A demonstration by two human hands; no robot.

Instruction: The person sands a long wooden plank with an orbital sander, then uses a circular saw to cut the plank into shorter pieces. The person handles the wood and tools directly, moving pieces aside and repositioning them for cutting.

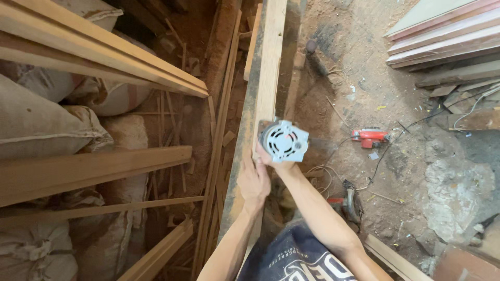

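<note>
The long board (271, 62) lay flat on top of the workbench (240, 171), running straight away from the person. A small power tool (284, 140) with a round pale blue back sat on the near part of the board, close to the board's right edge. The right hand (271, 160) was wrapped around the tool from below, though most of its fingers were hidden behind it. The left hand (253, 182) lay flat on the near end of the board, fingers spread, pressing down just behind the tool.

To do this step well, the tool probably needed to stay level and move slowly along the board in a straight line. The flat hand looked like it should keep pushing down, so the board would not slip. It seemed wise to keep those fingers behind the tool, never in front of it.

Past the right edge of the workbench, a red tool (371, 136) and a thin cord (333, 171) lay on the dirt floor (364, 62). On the left were more planks (99, 57) and some big sacks (36, 119).
</note>
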